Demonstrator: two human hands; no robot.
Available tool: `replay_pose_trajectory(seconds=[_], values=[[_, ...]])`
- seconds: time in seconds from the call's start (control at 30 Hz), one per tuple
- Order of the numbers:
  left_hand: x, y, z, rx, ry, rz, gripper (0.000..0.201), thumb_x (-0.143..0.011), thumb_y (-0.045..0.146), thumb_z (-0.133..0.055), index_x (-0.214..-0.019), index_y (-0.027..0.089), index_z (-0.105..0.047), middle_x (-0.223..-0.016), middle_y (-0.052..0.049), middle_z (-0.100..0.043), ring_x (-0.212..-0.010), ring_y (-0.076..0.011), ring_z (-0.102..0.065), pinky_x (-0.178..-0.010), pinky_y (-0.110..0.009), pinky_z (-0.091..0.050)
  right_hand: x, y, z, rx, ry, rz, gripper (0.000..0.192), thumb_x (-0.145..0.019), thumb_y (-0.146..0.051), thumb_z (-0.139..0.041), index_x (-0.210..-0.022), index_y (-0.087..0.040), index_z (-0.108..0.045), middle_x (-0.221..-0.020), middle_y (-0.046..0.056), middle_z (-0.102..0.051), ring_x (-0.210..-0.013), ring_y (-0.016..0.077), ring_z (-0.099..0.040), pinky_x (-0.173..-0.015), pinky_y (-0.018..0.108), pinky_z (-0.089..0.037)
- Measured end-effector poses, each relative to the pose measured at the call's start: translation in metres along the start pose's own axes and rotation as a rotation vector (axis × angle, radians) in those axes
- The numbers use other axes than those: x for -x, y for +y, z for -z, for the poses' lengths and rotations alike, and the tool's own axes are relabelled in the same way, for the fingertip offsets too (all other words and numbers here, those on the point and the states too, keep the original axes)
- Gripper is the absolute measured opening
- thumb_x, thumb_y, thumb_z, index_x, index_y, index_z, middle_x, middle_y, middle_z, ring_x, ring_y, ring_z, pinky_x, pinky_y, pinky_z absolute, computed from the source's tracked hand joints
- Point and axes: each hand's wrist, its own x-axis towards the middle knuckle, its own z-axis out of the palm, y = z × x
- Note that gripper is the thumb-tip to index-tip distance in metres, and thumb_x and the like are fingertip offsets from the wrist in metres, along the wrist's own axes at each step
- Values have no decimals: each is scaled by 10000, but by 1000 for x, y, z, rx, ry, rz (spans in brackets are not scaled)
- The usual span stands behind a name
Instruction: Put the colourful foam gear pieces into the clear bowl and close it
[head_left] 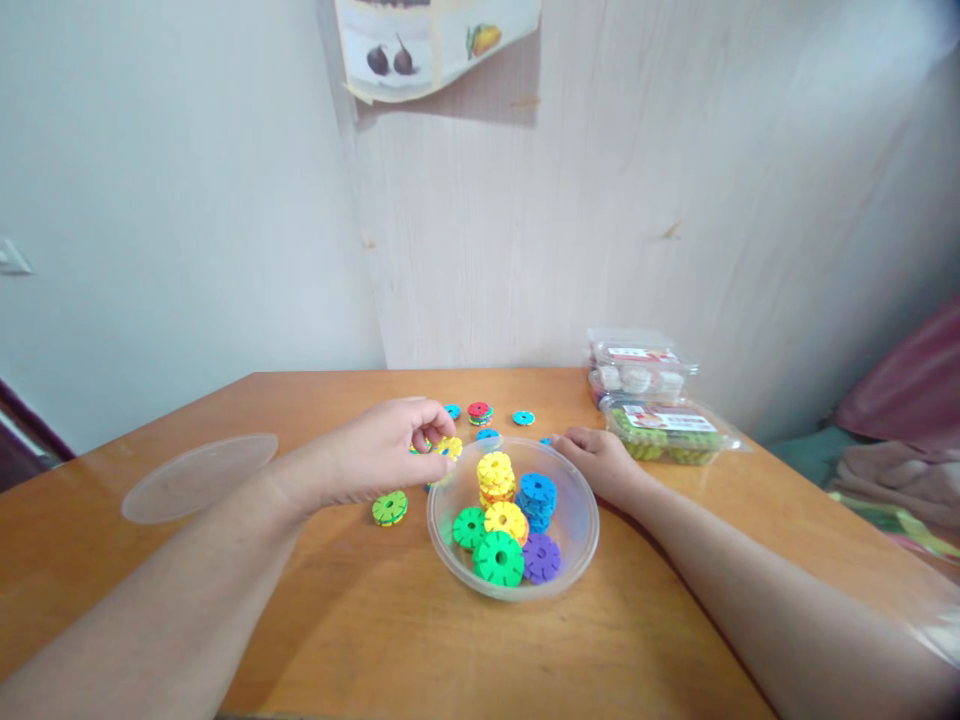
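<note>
A clear plastic bowl (586, 535) stands on the table in front of me. It holds slotted flower-shaped discs: a yellow stack (495, 470), a blue stack (538, 490), green discs (499, 560) and purple discs (541, 557). Left of the bowl's far rim, my left hand (397, 445) has its thumb and fingers apart around a yellow disc (450, 446); a firm grip on it does not show. My right hand (604, 462) rests low at the bowl's right far side, fingers stretched toward a blue disc (546, 441), its fingertips partly hidden.
Loose discs lie beyond the bowl, among them a red-topped stack (480, 411) and a blue disc (523, 418). A green disc stack (390, 508) sits left of the bowl. Further left lies a clear lid (201, 478). Clear food boxes (667, 432) stand back right, near the wall.
</note>
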Motion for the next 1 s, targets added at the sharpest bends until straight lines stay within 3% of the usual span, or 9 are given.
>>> replay_pose_trajectory(seconds=[0.17,0.37,0.5,0.67,0.8,1.0], values=[[-9,34,-21,-46,-98,-98,293,-747,405,-627,-951,195,-620,-864,-25,-622,-779,-172,-562,-684,-291,-431,-1,0,1,-3,7,10,441,-885,-525,-449,-588,-200,-483,-541,-25,-457,-562,134,-448,-497,266,-270],[-11,33,-28,2,-146,-84,305,-789,435,-595,-970,190,-619,-908,-37,-645,-804,-175,-580,-692,-286,-440,3,-7,6,-31,-7,32,418,-881,-502,-456,-592,-201,-462,-554,-26,-446,-583,136,-452,-510,267,-275],[-14,7,-8,-2,-94,18,266,-808,417,-535,-915,189,-621,-829,-26,-638,-748,-165,-571,-644,-270,-417,3,-8,6,-18,-1,30,429,-879,-508,-457,-578,-202,-455,-546,-25,-439,-577,136,-450,-508,268,-272],[-12,-54,14,-93,-71,208,256,-711,398,-563,-850,191,-620,-826,-27,-658,-762,-186,-577,-624,-268,-390,2,-5,3,-7,-2,16,436,-879,-524,-452,-583,-203,-473,-544,-20,-458,-566,141,-461,-493,272,-263],[-1,-93,15,-150,-156,364,305,-641,393,-609,-871,193,-609,-823,-15,-641,-740,-187,-562,-592,-258,-364,1,-3,2,-3,-13,7,439,-882,-526,-454,-583,-204,-458,-543,-22,-459,-569,140,-467,-501,271,-272],[11,-110,4,-209,-210,278,248,-631,370,-612,-808,198,-596,-762,16,-555,-681,-149,-491,-576,-248,-323,1,-3,3,21,-12,9,466,-887,-548,-447,-576,-202,-453,-542,-16,-469,-575,145,-480,-507,268,-290]])
